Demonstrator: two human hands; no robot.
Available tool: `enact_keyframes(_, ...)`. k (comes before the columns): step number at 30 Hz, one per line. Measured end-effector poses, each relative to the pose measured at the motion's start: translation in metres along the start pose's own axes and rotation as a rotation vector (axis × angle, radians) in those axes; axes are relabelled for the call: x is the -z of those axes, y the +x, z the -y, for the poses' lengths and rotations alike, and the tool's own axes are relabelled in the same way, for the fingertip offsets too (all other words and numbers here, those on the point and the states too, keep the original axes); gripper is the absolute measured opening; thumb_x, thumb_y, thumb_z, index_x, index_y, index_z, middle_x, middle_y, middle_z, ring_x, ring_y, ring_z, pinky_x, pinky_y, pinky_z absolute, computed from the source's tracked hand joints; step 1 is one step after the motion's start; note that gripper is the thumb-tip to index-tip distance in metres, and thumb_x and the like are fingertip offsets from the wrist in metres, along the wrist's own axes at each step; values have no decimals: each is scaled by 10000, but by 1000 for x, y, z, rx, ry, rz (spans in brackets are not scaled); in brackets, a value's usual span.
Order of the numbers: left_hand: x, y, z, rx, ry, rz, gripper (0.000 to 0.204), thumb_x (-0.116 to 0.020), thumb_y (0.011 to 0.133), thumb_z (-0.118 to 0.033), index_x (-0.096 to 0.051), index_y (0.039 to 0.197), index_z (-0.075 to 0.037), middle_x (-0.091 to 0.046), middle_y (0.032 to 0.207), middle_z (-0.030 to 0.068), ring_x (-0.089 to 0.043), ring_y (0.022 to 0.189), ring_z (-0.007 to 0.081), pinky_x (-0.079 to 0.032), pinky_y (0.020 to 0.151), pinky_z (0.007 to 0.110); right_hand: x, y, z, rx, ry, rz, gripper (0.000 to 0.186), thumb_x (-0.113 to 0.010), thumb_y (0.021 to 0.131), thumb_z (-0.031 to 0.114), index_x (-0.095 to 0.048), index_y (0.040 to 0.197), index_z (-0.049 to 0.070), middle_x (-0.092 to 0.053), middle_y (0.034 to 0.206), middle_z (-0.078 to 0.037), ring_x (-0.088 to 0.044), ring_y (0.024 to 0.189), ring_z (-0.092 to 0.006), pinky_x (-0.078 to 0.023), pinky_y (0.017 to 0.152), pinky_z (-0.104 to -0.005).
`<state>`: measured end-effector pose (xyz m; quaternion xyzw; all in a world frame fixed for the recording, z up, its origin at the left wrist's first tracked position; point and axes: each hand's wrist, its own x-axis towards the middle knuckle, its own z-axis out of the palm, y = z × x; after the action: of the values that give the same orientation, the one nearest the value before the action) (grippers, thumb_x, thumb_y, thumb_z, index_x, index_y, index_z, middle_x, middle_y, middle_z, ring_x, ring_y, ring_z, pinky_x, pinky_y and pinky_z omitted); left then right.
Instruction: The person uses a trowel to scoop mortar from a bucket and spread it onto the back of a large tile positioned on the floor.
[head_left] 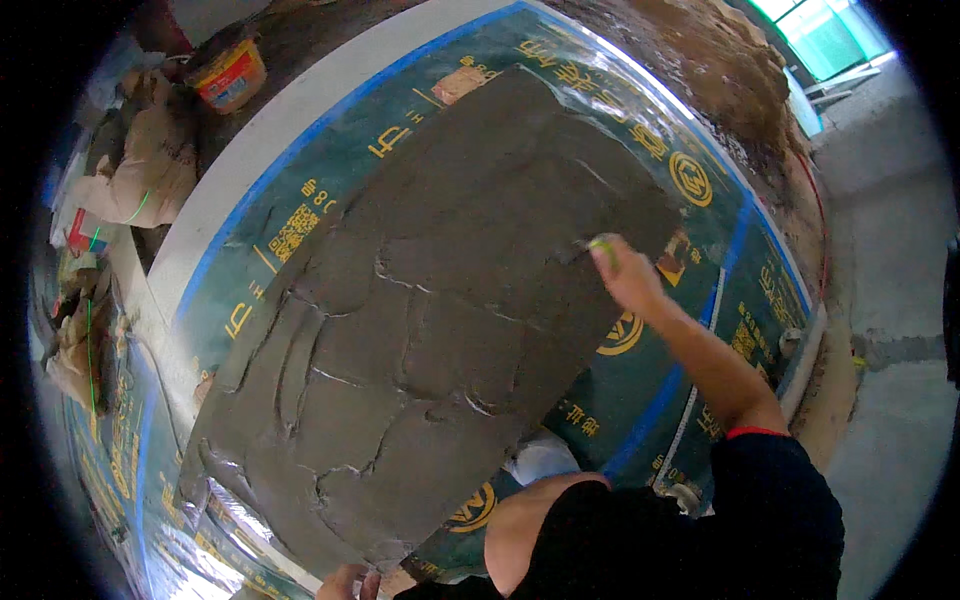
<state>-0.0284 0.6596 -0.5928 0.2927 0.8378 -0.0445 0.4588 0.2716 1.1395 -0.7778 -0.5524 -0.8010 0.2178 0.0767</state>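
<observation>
A large slab [480, 220] lies flat, its top coated in wet grey mortar. Toward the far right the coat is smooth; nearer and to the left it has ridges and overlapping strokes. My right hand [628, 278] is closed around the yellow-green handle of a trowel [602, 243] over the slab's right part. The trowel's blade barely shows against the grey. By the near edge of the slab, at the bottom of the view, my left hand [350, 583] shows only in part, its fingers bent. What they hold, if anything, is hidden.
Green protective sheeting [350, 180] with yellow print and blue tape lies under the slab. A yellow and red bucket [228, 78] and a tan sack [150, 160] stand at the far left. A long pale measuring strip [693, 400] lies to the right. Brown dirt [705, 65] borders the sheeting.
</observation>
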Motion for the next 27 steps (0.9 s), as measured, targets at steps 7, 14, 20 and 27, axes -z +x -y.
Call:
enact_keyframes(7, 0, 0, -4, -95, -91, 18, 416, -577, 972, -372, -642, 1150, -1, -659, 1059, 272, -619, 982, 460, -495, 822, 497, 39, -7, -164, -348, 60, -159, 625, -483, 992, 502, -443, 1410, 39, -597, 1149, -252, -607, 1000, -394, -500, 816, -487)
enact_keyframes(14, 5, 13, -17, -146, 90, 80, 399, -588, 965, -369, -652, 1139, -16, -656, 1064, 282, -617, 986, 470, -499, 823, 515, 18, -57, -266, -426, 156, -325, 537, -484, 993, 522, -541, 1236, 47, -480, 600, -34, -499, 485, -145, -396, 464, -324)
enact_keyframes(20, 8, -3, -15, -131, 14, 0, 367, -598, 960, -342, -656, 1133, -23, -652, 1043, 284, -604, 1000, 472, -490, 826, 521, 33, -104, -209, -668, 331, -303, 606, -497, 984, 533, -510, 1353, 53, -539, 684, -54, -518, 556, -154, -426, 551, -355)
enact_keyframes(27, 4, -1, -6, -160, 33, 5, 345, -595, 965, -303, -655, 1136, -9, -653, 1044, 278, -603, 998, 474, -487, 830, 513, 51, -103, -151, -501, 236, -223, 567, -462, 1013, 500, -539, 1316, 27, -654, 896, -145, -629, 764, -269, -488, 685, -405)
